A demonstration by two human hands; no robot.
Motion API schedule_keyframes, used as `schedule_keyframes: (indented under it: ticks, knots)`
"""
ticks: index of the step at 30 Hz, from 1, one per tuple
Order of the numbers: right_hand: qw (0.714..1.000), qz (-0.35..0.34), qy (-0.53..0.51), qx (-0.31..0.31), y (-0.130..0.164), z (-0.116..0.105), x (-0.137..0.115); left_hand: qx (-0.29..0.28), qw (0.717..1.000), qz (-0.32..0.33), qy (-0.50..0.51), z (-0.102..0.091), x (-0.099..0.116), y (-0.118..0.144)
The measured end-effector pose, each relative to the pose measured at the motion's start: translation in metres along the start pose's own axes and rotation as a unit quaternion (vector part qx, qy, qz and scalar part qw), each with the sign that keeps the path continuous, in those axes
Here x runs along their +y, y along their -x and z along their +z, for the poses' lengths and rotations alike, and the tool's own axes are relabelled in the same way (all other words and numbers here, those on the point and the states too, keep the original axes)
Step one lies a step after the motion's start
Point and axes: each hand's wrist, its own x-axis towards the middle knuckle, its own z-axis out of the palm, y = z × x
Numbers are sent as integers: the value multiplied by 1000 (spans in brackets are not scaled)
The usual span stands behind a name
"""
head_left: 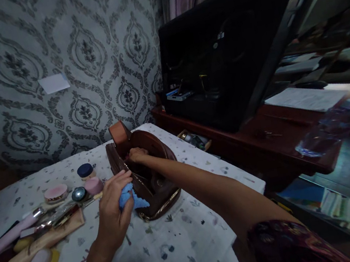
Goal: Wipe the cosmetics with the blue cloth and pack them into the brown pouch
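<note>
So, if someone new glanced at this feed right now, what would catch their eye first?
Most likely the brown leather bag, open at the middle of the patterned tablecloth, with the right hand reaching into it and the left hand pressing a blue cloth against its side. Next, the spread of cosmetics left of the bag, such as the pink compact, and the big dark screen to the right.

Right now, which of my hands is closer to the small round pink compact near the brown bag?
Left. Your left hand, gripping a blue cloth, sits just beside the pink compact. Your right hand is farther off, reaching into the brown leather bag.
</note>
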Motion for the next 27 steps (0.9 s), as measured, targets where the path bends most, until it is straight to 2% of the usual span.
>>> schedule_keyframes:
  ticks: [11,16,20,23,27]
  knots:
    - [999,-15,27,-31,0,-7,3,3,1000,-14,8,0,0,0]
    - [999,-25,33,-31,8,-6,6,3,1000,-10,11,1,0,0]
    - [998,-43,44,-21,14,-15,6,3,1000,-4,6,1,0,0]
    - [996,-66,60,1,23,-24,7,-2,1000,-11,4,1,-1,1]
    - [992,-96,87,7,50,-29,19,5,1000,-10,5,0,0,1]
